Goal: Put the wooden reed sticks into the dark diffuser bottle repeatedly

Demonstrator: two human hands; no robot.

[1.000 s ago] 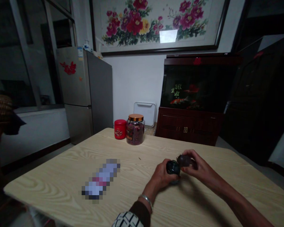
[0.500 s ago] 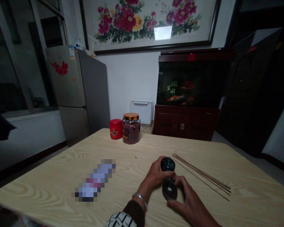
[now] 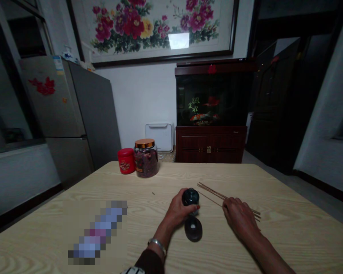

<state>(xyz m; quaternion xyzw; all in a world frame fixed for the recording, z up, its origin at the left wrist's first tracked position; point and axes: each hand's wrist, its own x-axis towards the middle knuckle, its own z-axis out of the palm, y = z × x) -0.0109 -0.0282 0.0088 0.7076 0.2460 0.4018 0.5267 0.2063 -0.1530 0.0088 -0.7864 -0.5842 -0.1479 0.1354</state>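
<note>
My left hand point(image 3: 177, 210) is wrapped round a small dark round pot point(image 3: 190, 197) standing on the pale wooden table point(image 3: 288, 236). Just in front of the pot lies its dark lid point(image 3: 193, 229), flat on the table with a pale spot in its middle. My right hand point(image 3: 239, 215) rests on the table to the right, fingers curled over the near ends of several thin brown sticks point(image 3: 214, 193) that lie in a bundle. Whether the fingers pinch a stick is hidden.
A glass jar with a copper lid point(image 3: 146, 158) and a red tin point(image 3: 126, 161) stand at the table's far edge. A blurred-out patch point(image 3: 98, 232) lies on the left of the table. Behind are a grey fridge point(image 3: 71, 114) and a fish tank on a cabinet point(image 3: 211, 110).
My right hand took the lid off the pot, laid it on the table in front of it, then moved right onto the sticks. The left hand kept its hold on the pot.
</note>
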